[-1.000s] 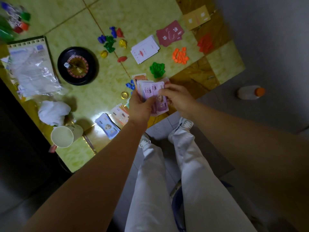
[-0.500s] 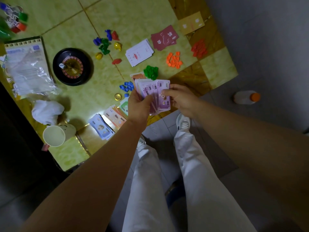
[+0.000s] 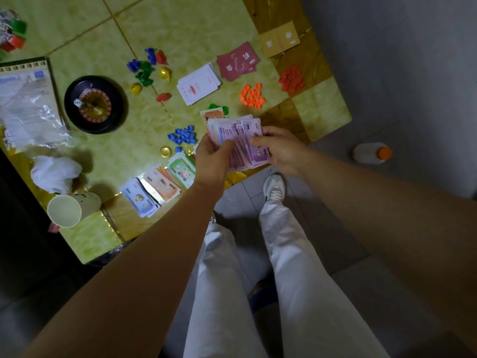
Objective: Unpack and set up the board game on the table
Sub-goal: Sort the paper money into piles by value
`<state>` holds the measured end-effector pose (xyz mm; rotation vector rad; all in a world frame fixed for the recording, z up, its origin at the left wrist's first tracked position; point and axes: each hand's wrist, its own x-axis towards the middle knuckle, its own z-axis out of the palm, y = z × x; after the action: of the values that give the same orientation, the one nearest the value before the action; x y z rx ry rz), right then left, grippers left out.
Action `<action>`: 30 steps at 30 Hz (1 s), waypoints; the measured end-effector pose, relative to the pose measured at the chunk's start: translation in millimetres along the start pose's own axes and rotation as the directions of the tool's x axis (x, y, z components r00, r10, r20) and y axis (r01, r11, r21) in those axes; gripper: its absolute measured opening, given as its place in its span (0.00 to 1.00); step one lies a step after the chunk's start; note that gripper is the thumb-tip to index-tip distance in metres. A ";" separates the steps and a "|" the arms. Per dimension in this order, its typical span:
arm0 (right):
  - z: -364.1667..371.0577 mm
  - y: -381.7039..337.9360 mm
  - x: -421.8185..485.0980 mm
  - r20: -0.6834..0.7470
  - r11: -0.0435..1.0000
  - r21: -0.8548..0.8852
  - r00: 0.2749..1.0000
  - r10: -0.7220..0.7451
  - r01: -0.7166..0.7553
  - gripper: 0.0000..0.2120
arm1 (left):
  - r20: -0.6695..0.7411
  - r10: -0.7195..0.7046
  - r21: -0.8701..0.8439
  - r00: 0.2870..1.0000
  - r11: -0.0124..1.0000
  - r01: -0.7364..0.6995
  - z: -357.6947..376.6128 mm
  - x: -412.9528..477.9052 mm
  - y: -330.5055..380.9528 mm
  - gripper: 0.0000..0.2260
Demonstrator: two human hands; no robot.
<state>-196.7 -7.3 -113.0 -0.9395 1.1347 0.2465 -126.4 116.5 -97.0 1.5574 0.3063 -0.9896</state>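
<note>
Most pieces (houses (image 3: 183, 135), cards (image 3: 198, 83), roulette wheel (image 3: 95, 104)) lay sorted on the worktop (image 3: 193, 27). The left hand (image 3: 214, 161) and right hand (image 3: 281, 153) both gripped fanned purple notes (image 3: 240, 133) over its near edge, probably awaiting stacking.

Both arms reach forward; left hand (image 3: 213, 157) and right hand (image 3: 281, 151) apparently pinch banknotes (image 3: 238, 129).

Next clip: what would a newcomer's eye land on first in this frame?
First, the left hand and right hand at the table's near edge, holding a fan of purple play money between them. Then the black roulette wheel further left on the green table. Bright orange tiles lie beyond the notes and blue tiles just to their left.
</note>
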 end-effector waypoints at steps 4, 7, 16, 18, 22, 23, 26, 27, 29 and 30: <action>-9.8 -0.9 3.3 -0.019 1.000 0.012 1.000 0.010 -0.010 0.07 | -0.016 0.010 0.016 1.000 1.000 -0.010 6.0 1.6 -2.5 0.15; -14.3 -0.5 3.9 -0.011 1.000 0.011 1.000 0.007 -0.007 0.06 | -0.031 0.015 -0.008 0.999 1.000 -0.015 11.0 1.8 -2.9 0.15; -24.7 1.9 3.1 0.009 1.000 0.003 1.000 -0.019 0.019 0.10 | 0.003 -0.006 -0.087 1.000 0.996 0.006 21.1 1.1 -8.4 0.11; -26.8 1.6 3.3 0.000 1.000 0.011 1.000 -0.010 0.010 0.07 | 0.018 0.005 -0.068 1.000 0.998 -0.003 21.9 0.8 -9.2 0.12; -28.6 1.9 2.1 0.023 1.000 0.013 1.000 -0.002 0.002 0.07 | 0.030 0.002 -0.060 1.000 0.998 -0.001 23.5 1.1 -10.4 0.15; -29.0 2.1 2.2 0.025 1.000 0.016 1.000 -0.003 0.002 0.05 | 0.030 -0.005 -0.072 1.000 0.997 0.007 24.5 1.2 -10.4 0.14; -31.6 2.3 5.5 -0.004 0.999 0.039 1.000 -0.022 0.022 0.04 | 0.023 -0.020 -0.141 1.000 0.990 0.023 26.7 1.0 -9.4 0.13; -32.7 2.1 6.3 -0.017 0.998 0.051 1.000 -0.024 0.025 0.04 | 0.019 -0.025 -0.166 0.999 0.986 0.028 26.9 1.4 -9.7 0.14; -34.3 1.0 7.3 -0.028 0.997 0.075 1.000 -0.007 0.010 0.04 | 0.010 -0.028 -0.175 1.000 0.984 0.029 27.5 2.0 -11.7 0.15; -35.2 0.5 8.1 -0.023 0.996 0.084 1.000 0.006 -0.004 0.04 | 0.003 -0.020 -0.161 1.000 0.987 0.020 28.1 2.4 -12.0 0.16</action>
<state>-216.7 -35.4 -123.7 -0.8669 1.1600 0.1912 -144.8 93.3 -105.1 1.4095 0.3920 -0.9575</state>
